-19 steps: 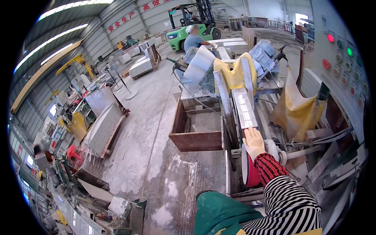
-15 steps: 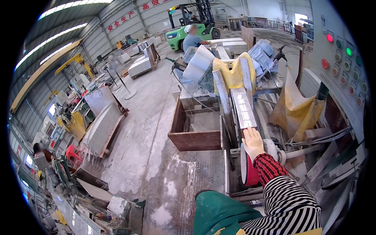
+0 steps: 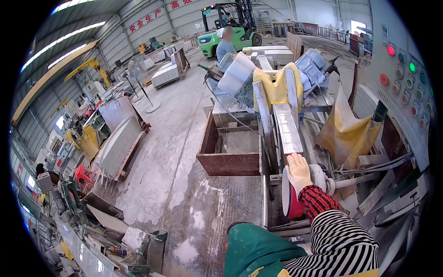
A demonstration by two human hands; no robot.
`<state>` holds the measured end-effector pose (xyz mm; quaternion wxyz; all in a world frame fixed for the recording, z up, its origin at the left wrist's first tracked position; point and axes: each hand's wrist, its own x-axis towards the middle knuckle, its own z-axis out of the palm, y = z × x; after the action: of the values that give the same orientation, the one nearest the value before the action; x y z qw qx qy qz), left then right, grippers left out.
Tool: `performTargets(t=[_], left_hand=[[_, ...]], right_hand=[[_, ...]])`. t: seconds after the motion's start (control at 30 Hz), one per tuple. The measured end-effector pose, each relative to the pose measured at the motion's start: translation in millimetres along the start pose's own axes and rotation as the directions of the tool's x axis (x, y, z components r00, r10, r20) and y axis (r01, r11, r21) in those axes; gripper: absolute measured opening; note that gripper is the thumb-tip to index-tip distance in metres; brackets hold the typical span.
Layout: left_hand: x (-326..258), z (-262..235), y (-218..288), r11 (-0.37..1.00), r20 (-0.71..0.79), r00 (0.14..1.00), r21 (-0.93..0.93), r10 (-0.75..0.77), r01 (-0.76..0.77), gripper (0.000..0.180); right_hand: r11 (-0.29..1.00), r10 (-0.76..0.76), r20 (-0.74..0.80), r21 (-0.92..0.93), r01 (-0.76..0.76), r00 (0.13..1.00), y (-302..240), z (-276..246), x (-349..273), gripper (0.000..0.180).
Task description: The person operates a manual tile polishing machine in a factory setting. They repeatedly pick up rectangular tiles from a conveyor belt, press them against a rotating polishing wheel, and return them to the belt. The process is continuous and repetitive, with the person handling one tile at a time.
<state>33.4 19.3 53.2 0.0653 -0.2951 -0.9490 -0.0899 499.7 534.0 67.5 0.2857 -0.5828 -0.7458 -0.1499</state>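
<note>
A long white polished stone strip (image 3: 287, 131) lies on a conveyor and runs up under a yellow cover (image 3: 272, 87). My right hand (image 3: 299, 173), in a pale cream glove, rests palm down at the strip's near end. Its fingers are stretched out, and the fingertips are at or against that end, grasping nothing. Below the hand, the red conveyor belt (image 3: 295, 208) curves round its end roller. A checked red cuff and a striped sleeve cover my right arm. My left hand is out of view.
A brown open-topped box (image 3: 228, 165) stands left of the conveyor. On the right are a control panel (image 3: 406, 78) with lit buttons and a hanging yellow-and-white sheet (image 3: 348, 134). A person (image 3: 226, 46) sits beyond the machine, near a green forklift (image 3: 210, 44). Stacked slabs (image 3: 119, 150) stand at left.
The stone strip and my right hand have shifted very slightly toward me in the picture. The far person's arm, earlier stretched out to the right, no longer shows that way.
</note>
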Motion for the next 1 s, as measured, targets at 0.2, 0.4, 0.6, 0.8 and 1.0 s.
performTargets(t=[0.2, 0.4, 0.6, 0.8, 1.0], left_hand=[[0.7, 2.2, -2.6, 1.000, 0.005, 1.000, 0.001, -0.022, 0.022, 0.034], [2.0, 2.4, 1.5, 1.000, -0.005, 1.000, -0.004, -0.015, 0.015, 0.035], [2.3, -6.4, 4.4, 0.999, 0.023, 0.999, -0.004, -0.040, 0.040, 0.036], [3.0, -3.8, 2.5, 0.999, 0.011, 0.999, -0.015, -0.042, 0.042, 0.033], [3.9, -18.1, 15.0, 0.995, 0.046, 0.996, -0.059, -0.075, 0.078, 0.030]], right_hand=[[1.000, -0.019, -0.025, 0.011, 0.020, 0.999, -3.2, -4.9, -3.5, 0.034], [0.999, -0.036, -0.060, 0.006, 0.037, 0.998, -4.2, -7.0, -11.2, 0.033], [0.998, -0.047, -0.067, 0.031, 0.050, 0.997, -10.0, -11.9, -13.9, 0.035], [0.999, -0.022, -0.017, 0.039, 0.022, 1.000, -4.5, -1.8, -24.2, 0.042], [0.999, -0.001, 0.015, 0.034, 0.000, 1.000, -2.6, 1.8, -32.4, 0.046]])
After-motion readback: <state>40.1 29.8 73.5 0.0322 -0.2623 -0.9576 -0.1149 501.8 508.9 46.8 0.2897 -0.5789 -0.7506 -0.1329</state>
